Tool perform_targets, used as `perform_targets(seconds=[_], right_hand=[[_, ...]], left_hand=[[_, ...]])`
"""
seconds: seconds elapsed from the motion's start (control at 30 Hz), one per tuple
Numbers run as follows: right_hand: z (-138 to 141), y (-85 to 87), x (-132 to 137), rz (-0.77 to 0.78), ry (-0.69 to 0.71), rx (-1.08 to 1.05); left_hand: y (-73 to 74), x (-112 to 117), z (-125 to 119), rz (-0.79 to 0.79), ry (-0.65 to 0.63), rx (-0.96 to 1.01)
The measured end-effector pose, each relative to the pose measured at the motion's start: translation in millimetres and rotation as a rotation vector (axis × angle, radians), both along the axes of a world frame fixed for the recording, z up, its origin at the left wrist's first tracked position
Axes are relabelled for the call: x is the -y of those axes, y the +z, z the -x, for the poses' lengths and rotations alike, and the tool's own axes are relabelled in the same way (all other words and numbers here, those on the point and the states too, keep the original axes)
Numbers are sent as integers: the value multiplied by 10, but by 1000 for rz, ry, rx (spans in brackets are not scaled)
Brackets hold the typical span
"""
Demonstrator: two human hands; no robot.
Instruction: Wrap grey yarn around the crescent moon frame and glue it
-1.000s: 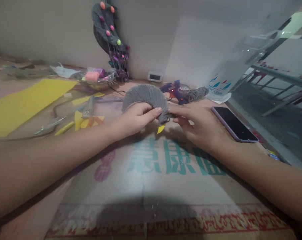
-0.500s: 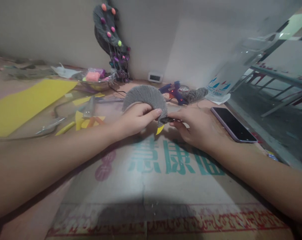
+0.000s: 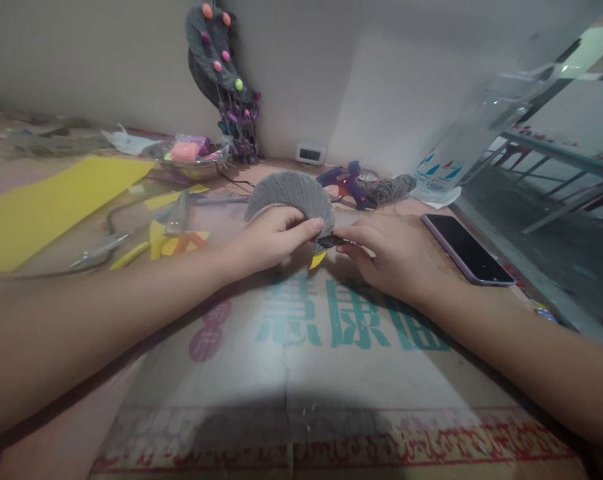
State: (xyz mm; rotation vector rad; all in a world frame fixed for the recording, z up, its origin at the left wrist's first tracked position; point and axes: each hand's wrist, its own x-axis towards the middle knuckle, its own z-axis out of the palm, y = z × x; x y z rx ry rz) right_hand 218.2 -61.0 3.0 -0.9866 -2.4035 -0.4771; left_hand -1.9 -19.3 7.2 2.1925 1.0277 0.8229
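A crescent wrapped in grey yarn point(image 3: 294, 188) is gripped by my left hand point(image 3: 284, 235), the thumb lying across its near side. A yellow tip point(image 3: 317, 259) sticks out bare at its lower end. My right hand point(image 3: 381, 250) pinches a small dark grey piece point(image 3: 334, 241), seemingly yarn, between thumb and forefinger, right against the crescent's lower end. Whether that piece joins the crescent's wrapping I cannot tell. Both hands are just above a flattened cardboard sheet point(image 3: 291, 380) with green and red print.
Behind the hands lie a blue glue gun point(image 3: 348, 183) and a grey yarn bundle point(image 3: 394, 190). A phone point(image 3: 468, 250) rests at right. Yellow card point(image 3: 56, 207) and scraps cover the left. A decorated grey crescent point(image 3: 214, 50) stands by the wall, near a plastic jug point(image 3: 456, 147).
The right fingers have shifted very slightly left with the dark piece, against the crescent's end. The left hand has kept its grip almost unmoved.
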Motion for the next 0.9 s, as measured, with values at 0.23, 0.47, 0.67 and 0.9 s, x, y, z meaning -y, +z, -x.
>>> perform_targets(seconds=[0.23, 0.47, 0.67, 0.9], right_hand=[[-12, 17, -13, -81, 36, 68], [-22, 1, -24, -58, 38, 58], [-11, -20, -18, -37, 8, 32], [2, -7, 19, 4, 9, 3]], left_hand=[[9, -3, -12, 29, 12, -36], [20, 10, -6, 24, 0, -60], [-7, -11, -12, -27, -16, -59], [5, 1, -18, -27, 15, -66]])
